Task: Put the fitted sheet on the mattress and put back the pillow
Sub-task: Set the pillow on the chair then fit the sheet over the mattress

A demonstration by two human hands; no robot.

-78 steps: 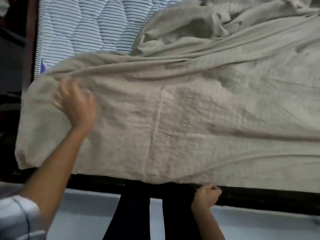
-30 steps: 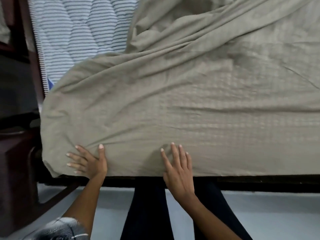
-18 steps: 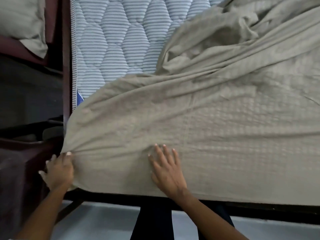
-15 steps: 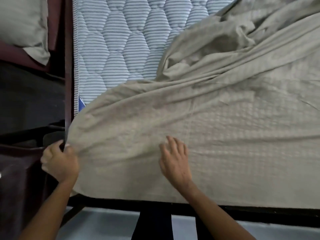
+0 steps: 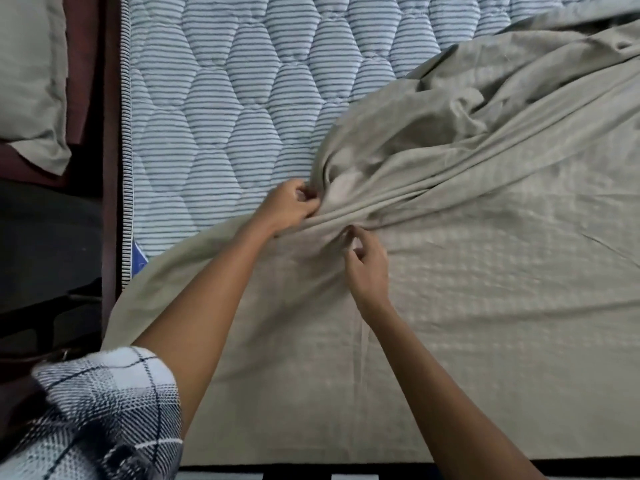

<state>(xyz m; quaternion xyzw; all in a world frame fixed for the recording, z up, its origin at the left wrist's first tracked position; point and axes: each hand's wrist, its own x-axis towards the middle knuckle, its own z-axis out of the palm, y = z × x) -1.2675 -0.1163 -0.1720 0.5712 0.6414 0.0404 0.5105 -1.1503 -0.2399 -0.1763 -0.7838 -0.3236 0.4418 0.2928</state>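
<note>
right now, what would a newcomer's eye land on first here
Both hands meet mid-bed: the left hand grips a bunched fold of the beige fitted sheet, and the right hand touches the same fold with curled fingers. The striped quilted mattress lies bare across the upper left, the sheet covering only the near and right part. A beige pillow sits off the bed at the far left edge.

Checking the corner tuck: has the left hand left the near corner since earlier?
Yes. The left hand has moved from beside the blue label inward across the mattress, and grips the bunched sheet.
</note>
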